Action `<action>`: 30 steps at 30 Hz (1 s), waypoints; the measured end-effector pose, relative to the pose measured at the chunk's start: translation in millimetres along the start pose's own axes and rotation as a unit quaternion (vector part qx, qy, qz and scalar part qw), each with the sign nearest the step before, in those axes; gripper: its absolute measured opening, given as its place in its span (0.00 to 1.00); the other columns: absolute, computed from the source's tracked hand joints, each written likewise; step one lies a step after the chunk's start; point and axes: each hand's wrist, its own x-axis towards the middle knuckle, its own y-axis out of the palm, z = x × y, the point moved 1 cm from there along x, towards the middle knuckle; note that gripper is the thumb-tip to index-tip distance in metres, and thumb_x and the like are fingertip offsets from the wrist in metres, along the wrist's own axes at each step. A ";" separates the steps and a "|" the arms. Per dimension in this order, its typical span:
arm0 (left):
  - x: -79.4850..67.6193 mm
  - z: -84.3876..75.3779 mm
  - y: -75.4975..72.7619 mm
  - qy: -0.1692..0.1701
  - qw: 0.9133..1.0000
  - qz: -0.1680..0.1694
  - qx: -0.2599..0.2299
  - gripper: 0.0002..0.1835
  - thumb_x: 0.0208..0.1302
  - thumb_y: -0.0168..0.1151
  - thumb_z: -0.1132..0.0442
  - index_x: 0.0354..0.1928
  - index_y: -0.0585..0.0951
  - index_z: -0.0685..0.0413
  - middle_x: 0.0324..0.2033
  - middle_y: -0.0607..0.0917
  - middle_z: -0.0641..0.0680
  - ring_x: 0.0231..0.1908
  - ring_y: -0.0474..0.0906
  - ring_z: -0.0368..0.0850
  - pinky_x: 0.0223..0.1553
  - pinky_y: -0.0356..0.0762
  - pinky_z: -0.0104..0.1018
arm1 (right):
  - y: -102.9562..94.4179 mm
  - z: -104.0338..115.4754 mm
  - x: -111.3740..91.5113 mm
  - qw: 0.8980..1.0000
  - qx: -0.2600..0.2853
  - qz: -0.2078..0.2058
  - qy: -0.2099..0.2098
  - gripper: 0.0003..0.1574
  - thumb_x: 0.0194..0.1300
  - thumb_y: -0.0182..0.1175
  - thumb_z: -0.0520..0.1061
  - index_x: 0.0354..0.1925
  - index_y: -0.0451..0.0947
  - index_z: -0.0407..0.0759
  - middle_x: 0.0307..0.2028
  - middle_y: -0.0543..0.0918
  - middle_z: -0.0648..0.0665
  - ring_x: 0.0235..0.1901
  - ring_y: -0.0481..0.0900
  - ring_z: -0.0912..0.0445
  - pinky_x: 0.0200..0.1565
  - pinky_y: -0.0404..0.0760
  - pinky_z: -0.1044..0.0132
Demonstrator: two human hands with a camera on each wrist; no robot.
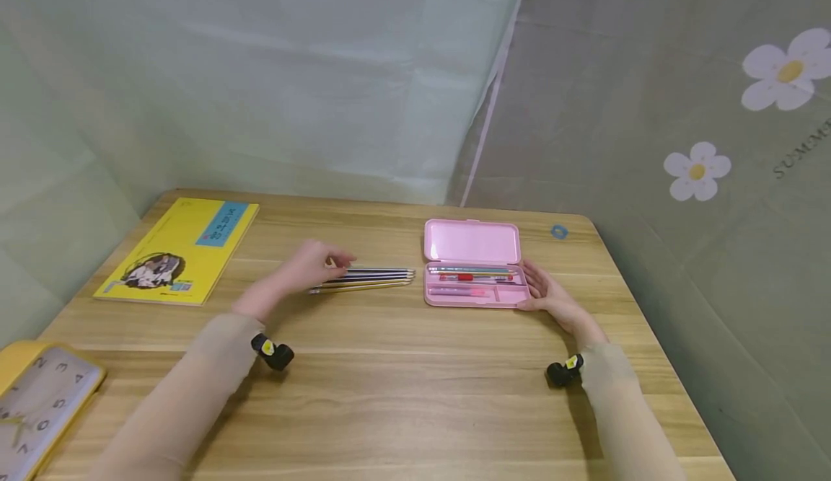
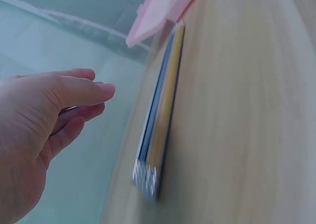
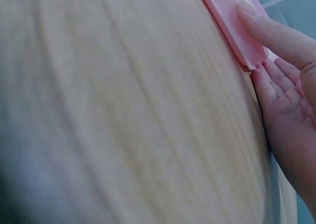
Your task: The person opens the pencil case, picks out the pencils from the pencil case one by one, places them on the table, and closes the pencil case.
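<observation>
A row of several pencils (image 1: pixel 376 279), dark blue and yellow, lies on the table with the tips pointing right. My left hand (image 1: pixel 310 266) hovers over their blunt ends, fingers loosely bent. In the left wrist view this hand (image 2: pixel 54 100) is apart from the pencils (image 2: pixel 163 105) and holds nothing. To the right, a pink pencil case (image 1: pixel 431 301) stands with its lid raised; a red-capped pen (image 1: pixel 467 277), a pink pen and other pens lie inside. My right hand (image 1: pixel 550 295) holds its right end, the thumb (image 3: pixel 274 34) at the front and the fingers by the end wall.
A yellow book (image 1: pixel 195 250) lies at the table's back left. A yellow clock (image 1: pixel 45 402) stands at the near left. Behind the pencil case, toward the right corner, is a small blue ring-shaped item (image 1: pixel 559 231). Curtains (image 1: pixel 324 91) hang along the back.
</observation>
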 end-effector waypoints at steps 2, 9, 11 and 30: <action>9.6 -6.8 2.6 0.003 1.000 0.000 -0.001 0.16 0.60 0.66 0.70 0.50 0.84 0.64 0.36 0.89 0.57 0.37 0.85 0.51 0.41 0.84 0.46 | -0.4 -0.9 0.4 1.000 0.001 -0.001 0.003 0.62 0.58 0.64 0.30 0.76 0.33 0.35 0.77 0.41 0.34 0.77 0.39 0.41 0.75 0.50 0.63; 45.4 -34.5 13.5 0.018 1.000 -0.011 -0.010 0.17 0.60 0.66 0.68 0.52 0.83 0.63 0.43 0.88 0.60 0.43 0.85 0.55 0.46 0.84 0.46 | -1.4 -2.5 0.5 1.000 0.001 -0.003 0.002 0.63 0.57 0.65 0.30 0.77 0.34 0.36 0.77 0.42 0.33 0.76 0.39 0.41 0.75 0.49 0.60; 54.1 -42.0 16.5 0.020 1.000 -0.013 -0.015 0.18 0.60 0.66 0.67 0.53 0.83 0.62 0.44 0.88 0.59 0.44 0.84 0.54 0.48 0.83 0.46 | -1.0 -2.4 0.4 1.000 -0.001 -0.003 0.002 0.63 0.57 0.65 0.30 0.77 0.34 0.36 0.77 0.42 0.33 0.76 0.40 0.41 0.75 0.49 0.59; 104.9 -64.6 72.3 0.018 0.991 0.012 -0.134 0.19 0.59 0.67 0.70 0.54 0.81 0.65 0.51 0.85 0.62 0.50 0.82 0.56 0.55 0.80 0.47 | -0.3 -2.6 0.6 1.000 0.006 -0.001 0.003 0.62 0.58 0.64 0.30 0.77 0.35 0.37 0.77 0.42 0.35 0.77 0.39 0.42 0.75 0.46 0.56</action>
